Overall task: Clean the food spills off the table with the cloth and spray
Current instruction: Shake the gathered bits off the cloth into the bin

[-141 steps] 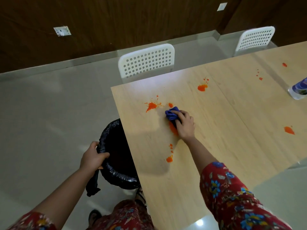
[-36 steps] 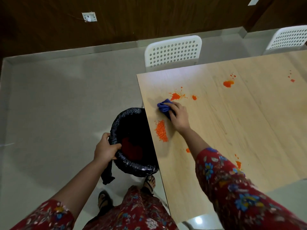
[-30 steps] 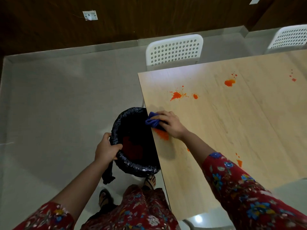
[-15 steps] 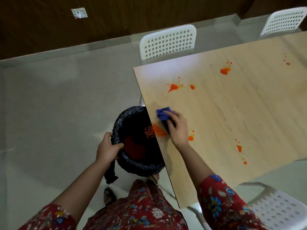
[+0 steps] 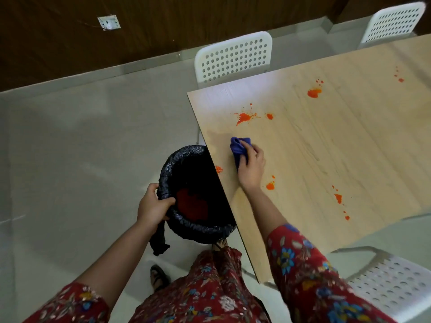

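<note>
Blue cloth [image 5: 238,148]: bunched into a wad, lying on the table near the side that faces the bin. Its far end pokes out past the fingertips.
Right hand [image 5: 251,170]: on top of the cloth, palm down, fingers curled over the wad and pressing it to the wood.
Left hand [image 5: 151,206]: off the table, fingers and thumb wrapped round the near-left rim of the bin, gripping the liner.
Bin [image 5: 186,157]: round, lined with a black plastic bag, held against the table's left edge and partly under it. A loose tail of liner hangs below the left hand. Red-orange matter [image 5: 192,203] lies at the bottom.
Table [image 5: 326,148]: pale wood-grain top.
Orange heap [image 5: 218,169]: small and granular, right at the table edge above the bin, just left of the cloth.
Wrist-side spot [image 5: 270,185]: orange, just right of the right wrist.
Large splat [image 5: 243,117]: beyond the cloth, toward the far corner, with a small spot [image 5: 269,116] beside it.
Far blotch [image 5: 314,92]: well beyond, toward the far edge.
Trail of drops [image 5: 338,198]: near the table's near edge, right of the forearm.
Chairs: white, perforated. One [image 5: 233,57] is at the far corner, one [image 5: 394,19] at upper right, one [image 5: 391,283] at lower right.
Wall socket [image 5: 109,22]: on the dark wood wall.
</note>
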